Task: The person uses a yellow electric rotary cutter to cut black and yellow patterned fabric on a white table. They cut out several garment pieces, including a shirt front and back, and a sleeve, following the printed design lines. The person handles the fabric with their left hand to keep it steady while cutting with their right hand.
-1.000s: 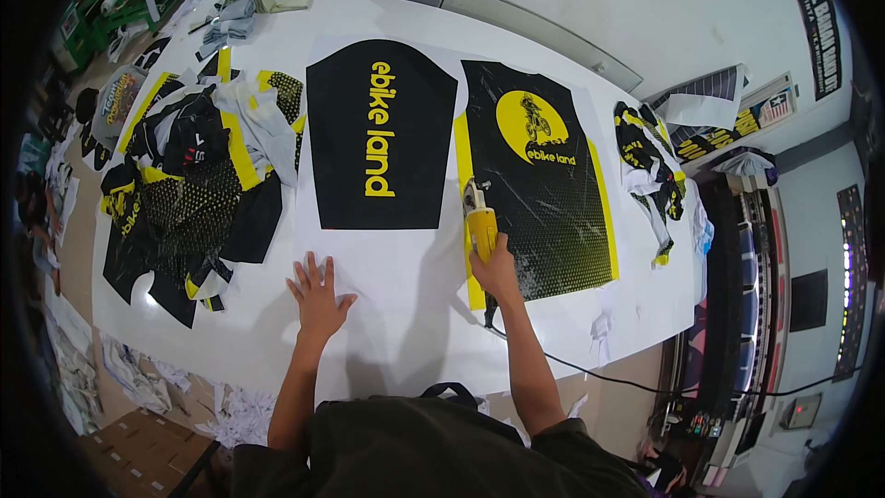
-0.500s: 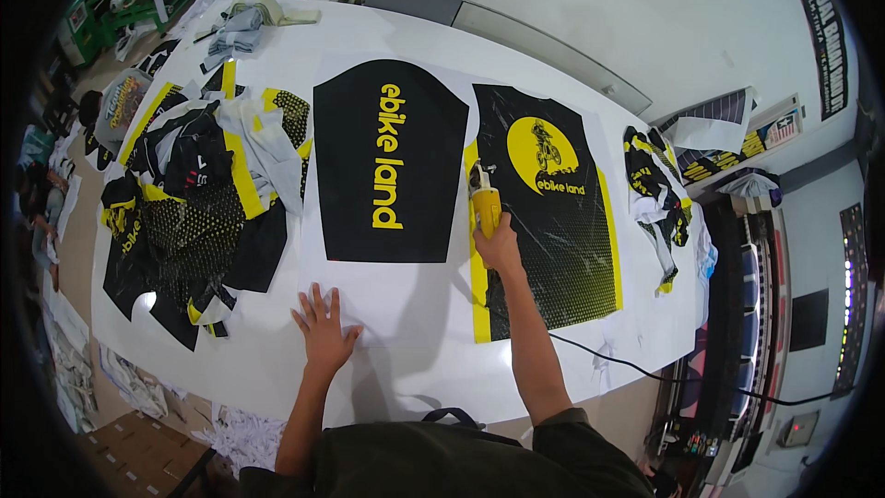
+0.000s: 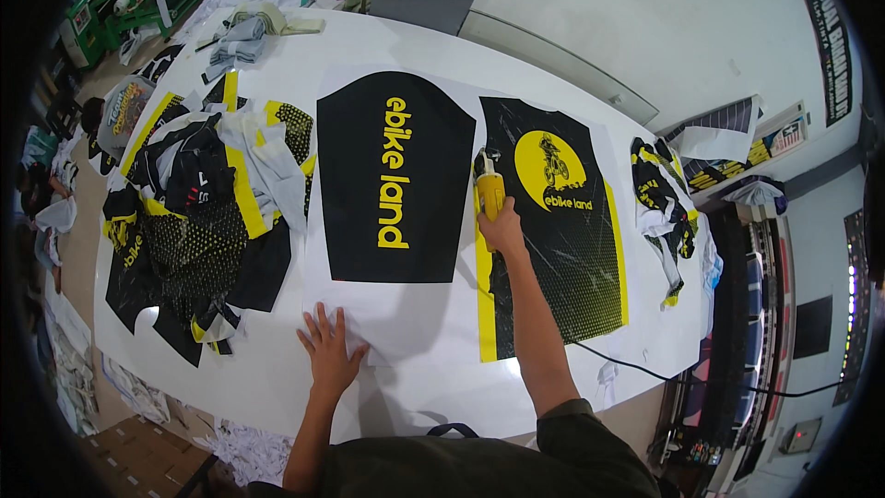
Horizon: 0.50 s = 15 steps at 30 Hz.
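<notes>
My right hand grips a yellow powered cutter with a black cord, at the upper left edge of a black panel printed with a yellow circle, dot fade and yellow side strips. My left hand lies with fingers spread on white paper at the lower middle. Above it rests a black tapered panel with large yellow lettering. Both panels lie flat on the big white table; my right forearm covers part of the right panel.
Heaped black, yellow and white cut pieces cover the table's left; smaller scraps lie at its right. Folded grey cloth sits at the back left. A cord trails rightward. People are at the far left; a wide machine stands right.
My right hand and the cutter have travelled away from me along the right panel's left edge. The whole view has shifted, so the table appears lower. My left hand remains spread on the paper.
</notes>
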### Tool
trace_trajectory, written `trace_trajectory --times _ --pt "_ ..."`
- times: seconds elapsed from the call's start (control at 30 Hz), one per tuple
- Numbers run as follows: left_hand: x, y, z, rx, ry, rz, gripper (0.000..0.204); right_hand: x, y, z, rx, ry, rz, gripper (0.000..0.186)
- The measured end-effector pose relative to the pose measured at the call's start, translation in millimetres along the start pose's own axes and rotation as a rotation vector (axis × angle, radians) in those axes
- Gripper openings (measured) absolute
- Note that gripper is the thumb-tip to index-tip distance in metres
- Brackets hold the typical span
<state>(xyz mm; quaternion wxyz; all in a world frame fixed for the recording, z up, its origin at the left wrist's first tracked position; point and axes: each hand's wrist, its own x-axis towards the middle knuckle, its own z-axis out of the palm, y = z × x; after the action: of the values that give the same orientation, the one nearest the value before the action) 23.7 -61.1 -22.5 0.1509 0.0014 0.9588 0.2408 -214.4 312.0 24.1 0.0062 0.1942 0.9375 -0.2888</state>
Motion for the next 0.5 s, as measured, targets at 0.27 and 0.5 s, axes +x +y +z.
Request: trace_trajectory --times 0.27,0.5 --pt "1 1 0 0.020 -0.006 -0.016 0.097 23 -7 6 -0.017 0.010 0.019 0.066" --pt "2 3 -3 0.026 -0.019 -0.023 0.095 45 -13 14 -0.024 0.042 0.038 0.069"
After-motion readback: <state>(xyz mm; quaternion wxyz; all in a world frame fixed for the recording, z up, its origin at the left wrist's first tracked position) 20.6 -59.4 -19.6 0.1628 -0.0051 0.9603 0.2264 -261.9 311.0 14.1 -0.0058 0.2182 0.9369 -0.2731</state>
